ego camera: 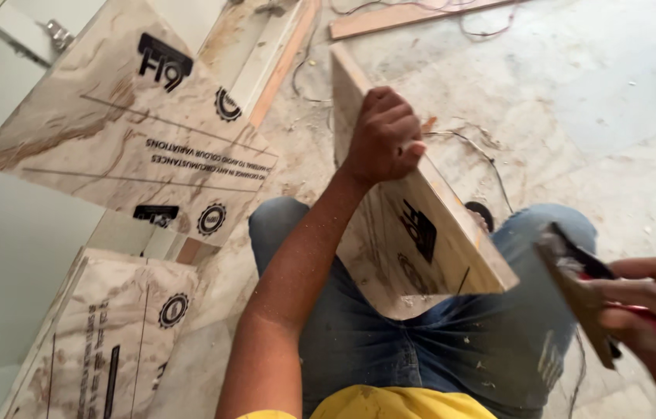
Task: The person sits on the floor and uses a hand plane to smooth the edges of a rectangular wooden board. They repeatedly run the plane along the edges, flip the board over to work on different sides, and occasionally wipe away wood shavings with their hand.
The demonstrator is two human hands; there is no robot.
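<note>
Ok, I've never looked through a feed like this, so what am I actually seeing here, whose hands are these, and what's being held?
There is one picture, taken by a camera worn on a person's head, looking down at their own lap and hands. There is no machine: a person in blue jeans and a yellow top works with bare hands, seated or crouched over a dusty stone floor.

The left hand grips the top edge of a laminated plywood panel that stands on edge across the knees. The right hand, at the lower right, holds a flat-bladed scraper with a red handle, apart from the panel.

To the left, two more laminated boards: a large one and another lower down. A thin cable trails over the floor, and a wooden strip lies at the top.
</note>
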